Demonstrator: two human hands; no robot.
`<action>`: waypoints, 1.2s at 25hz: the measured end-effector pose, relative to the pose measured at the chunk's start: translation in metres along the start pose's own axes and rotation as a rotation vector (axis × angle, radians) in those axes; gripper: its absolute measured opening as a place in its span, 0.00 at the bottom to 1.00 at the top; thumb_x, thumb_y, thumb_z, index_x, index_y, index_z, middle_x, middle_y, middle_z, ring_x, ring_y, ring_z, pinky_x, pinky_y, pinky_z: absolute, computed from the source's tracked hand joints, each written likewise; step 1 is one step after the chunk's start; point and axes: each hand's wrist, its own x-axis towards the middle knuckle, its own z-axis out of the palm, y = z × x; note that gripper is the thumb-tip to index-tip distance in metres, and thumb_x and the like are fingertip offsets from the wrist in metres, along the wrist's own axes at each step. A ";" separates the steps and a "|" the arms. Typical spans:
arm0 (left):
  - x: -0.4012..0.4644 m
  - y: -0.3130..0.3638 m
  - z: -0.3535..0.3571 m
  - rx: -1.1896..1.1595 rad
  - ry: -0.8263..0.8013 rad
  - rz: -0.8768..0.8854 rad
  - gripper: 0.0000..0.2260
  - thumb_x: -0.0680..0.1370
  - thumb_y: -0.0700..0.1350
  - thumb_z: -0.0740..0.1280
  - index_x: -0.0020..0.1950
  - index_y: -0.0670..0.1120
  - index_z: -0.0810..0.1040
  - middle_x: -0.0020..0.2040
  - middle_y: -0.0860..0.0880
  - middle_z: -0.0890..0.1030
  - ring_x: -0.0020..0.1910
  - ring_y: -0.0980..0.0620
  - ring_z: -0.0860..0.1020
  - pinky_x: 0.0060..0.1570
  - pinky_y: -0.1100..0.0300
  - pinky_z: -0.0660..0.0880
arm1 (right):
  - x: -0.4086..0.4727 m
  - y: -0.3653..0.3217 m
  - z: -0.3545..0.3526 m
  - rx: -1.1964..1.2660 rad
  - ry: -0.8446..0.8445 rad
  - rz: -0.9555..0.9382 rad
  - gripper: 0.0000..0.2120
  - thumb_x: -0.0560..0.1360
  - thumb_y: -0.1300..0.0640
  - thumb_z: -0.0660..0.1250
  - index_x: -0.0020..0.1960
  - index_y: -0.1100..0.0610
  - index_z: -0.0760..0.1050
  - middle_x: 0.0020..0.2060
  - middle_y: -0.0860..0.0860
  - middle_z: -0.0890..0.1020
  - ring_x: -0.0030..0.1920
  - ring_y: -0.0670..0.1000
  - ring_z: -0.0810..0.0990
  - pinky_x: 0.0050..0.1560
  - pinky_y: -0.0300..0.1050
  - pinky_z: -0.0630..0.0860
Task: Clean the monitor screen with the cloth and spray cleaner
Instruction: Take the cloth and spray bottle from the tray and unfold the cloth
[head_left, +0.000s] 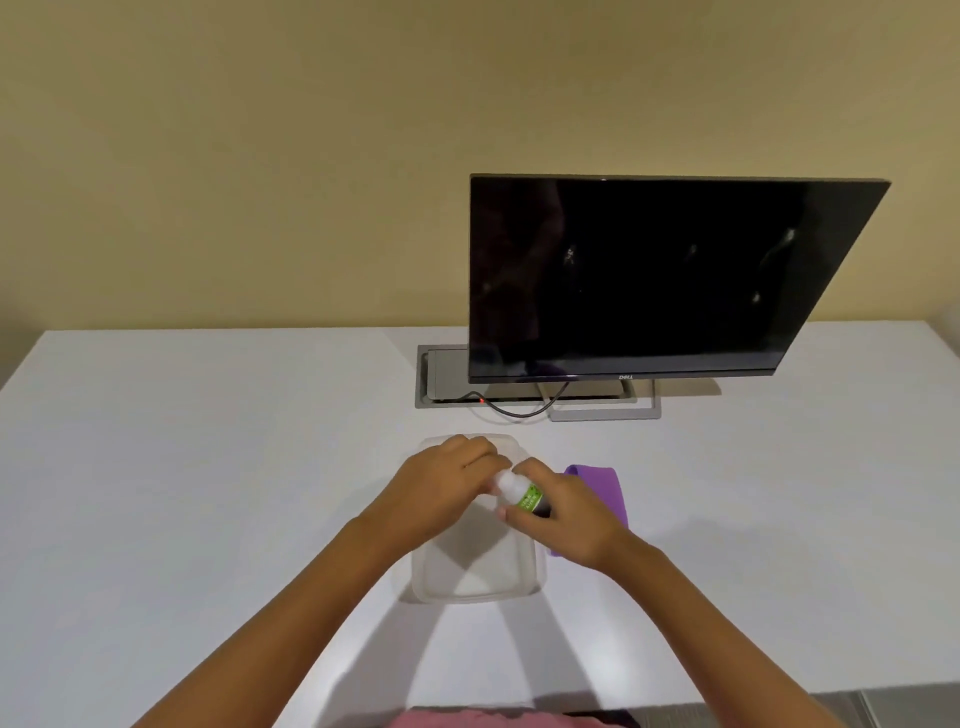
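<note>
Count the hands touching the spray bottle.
2: right hand grips the spray bottle body; left hand holds its white cap end, above the clear container.

A white table (182, 493) stands against a yellow wall. At its far right, a dark-screened monitor (649, 275) rests on a silver frame stand (608, 413), beside a grey recessed cable tray (441, 379) from which a black cable (519, 413) loops out. Nearer, at centre, lies a clear plastic container (472, 577), with a purple cloth (602, 488) just to its right.
</note>
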 end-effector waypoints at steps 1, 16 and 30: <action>0.003 0.002 0.001 -0.010 -0.009 0.016 0.16 0.68 0.37 0.75 0.54 0.46 0.80 0.48 0.50 0.81 0.43 0.49 0.79 0.34 0.66 0.65 | -0.004 0.002 -0.003 -0.047 0.008 -0.021 0.14 0.74 0.40 0.65 0.57 0.42 0.68 0.35 0.48 0.80 0.33 0.46 0.77 0.35 0.46 0.74; 0.081 0.073 0.024 -0.172 -0.017 0.012 0.15 0.72 0.31 0.61 0.51 0.49 0.76 0.44 0.51 0.76 0.42 0.53 0.69 0.37 0.57 0.73 | -0.050 0.045 -0.098 0.301 -0.129 -0.024 0.13 0.79 0.43 0.58 0.46 0.53 0.72 0.29 0.51 0.74 0.26 0.50 0.70 0.28 0.39 0.68; 0.132 0.159 0.106 -0.674 -0.057 -0.659 0.06 0.82 0.45 0.58 0.58 0.49 0.70 0.50 0.52 0.80 0.49 0.50 0.79 0.51 0.58 0.74 | -0.073 0.165 -0.164 0.378 0.141 0.021 0.03 0.77 0.50 0.67 0.48 0.42 0.78 0.36 0.51 0.81 0.34 0.46 0.77 0.34 0.36 0.73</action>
